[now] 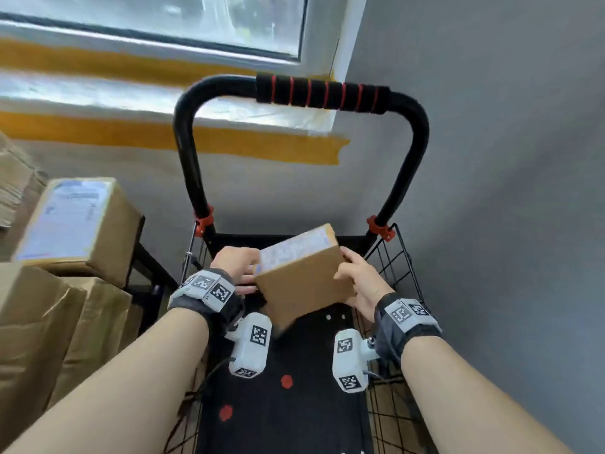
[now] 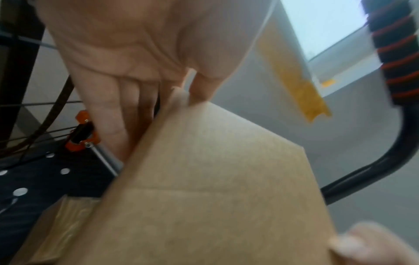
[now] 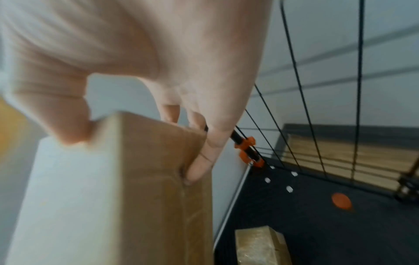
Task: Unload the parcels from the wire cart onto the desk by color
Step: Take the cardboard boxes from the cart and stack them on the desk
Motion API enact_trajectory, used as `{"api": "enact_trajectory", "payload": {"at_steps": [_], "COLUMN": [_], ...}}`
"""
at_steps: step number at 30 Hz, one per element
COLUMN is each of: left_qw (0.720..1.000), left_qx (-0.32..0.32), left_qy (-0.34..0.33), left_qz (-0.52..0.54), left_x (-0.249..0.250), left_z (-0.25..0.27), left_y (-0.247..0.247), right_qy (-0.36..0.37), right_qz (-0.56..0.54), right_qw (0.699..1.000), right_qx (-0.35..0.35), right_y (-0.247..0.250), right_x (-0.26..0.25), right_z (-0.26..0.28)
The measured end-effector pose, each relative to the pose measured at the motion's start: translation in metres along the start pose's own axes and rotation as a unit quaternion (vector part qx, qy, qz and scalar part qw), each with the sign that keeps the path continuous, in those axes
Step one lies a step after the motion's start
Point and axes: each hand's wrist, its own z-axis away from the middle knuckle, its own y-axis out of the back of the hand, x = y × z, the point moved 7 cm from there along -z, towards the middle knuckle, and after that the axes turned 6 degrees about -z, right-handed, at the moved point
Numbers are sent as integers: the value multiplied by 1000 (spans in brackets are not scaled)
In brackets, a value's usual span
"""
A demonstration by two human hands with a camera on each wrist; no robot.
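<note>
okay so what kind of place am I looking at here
Probably a parcel sorting or mailroom corner, indoors. Labelled cardboard boxes are stacked at the left, a wire cart with a foam-grip handle stands by a window, and both hands hold a brown parcel.

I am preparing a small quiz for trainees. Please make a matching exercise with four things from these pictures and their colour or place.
Things:
1. held box
2. cart handle grip
3. tape strip on wall
4. labelled box

Descriptions:
A. black foam with red rings
B. yellow
C. between left hand and right hand, above the cart
D. stacked left of the cart

Pairs: 1-C, 2-A, 3-B, 4-D
</note>
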Motion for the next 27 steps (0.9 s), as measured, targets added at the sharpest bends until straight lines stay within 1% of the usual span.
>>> {"api": "enact_trajectory", "payload": {"at_steps": [3, 6, 8, 10, 13, 14, 16, 19, 21, 24, 26, 27], "left_qw": [999, 997, 995, 993, 991, 989, 980, 965, 960, 957, 961, 967], "left_qx": [-25, -28, -31, -34, -22, -12, 28, 84, 97, 115, 127, 114], "left_qy": [-43, -78, -96, -110, -136, -150, -196, -249, -261, -267, -244, -228], "left_qz": [15, 6, -8, -8, 5, 11, 4, -10, -15, -15, -13, -2], "left_x": [22, 40, 49, 56, 71, 77, 91, 104, 107, 111, 108, 105], "left_z": [39, 73, 92, 112, 139, 146, 159, 174, 181, 186, 189, 190], "left_y": [15, 31, 40, 48, 66, 74, 94, 126, 143, 164, 177, 181], "right_qy": [-8, -5, 25, 79, 128, 139, 156, 130, 121, 148, 162, 161], "right_qz": [-4, -2, 19, 24, 18, 25, 34, 17, 14, 18, -23, -40], "right_qw": [1000, 1000, 999, 996, 991, 990, 987, 991, 992, 988, 986, 986], "right_qx": [-7, -9, 10, 30, 26, 22, 0, -25, -35, -31, -24, -30], "right_y": [-17, -34, -41, -48, -69, -78, -95, -114, -124, -148, -164, -175], "right_x": [-19, -38, -56, -75, -96, -102, -112, -119, -124, -138, -145, -146], "right_z": [33, 61, 80, 92, 110, 116, 123, 128, 129, 135, 135, 134]}}
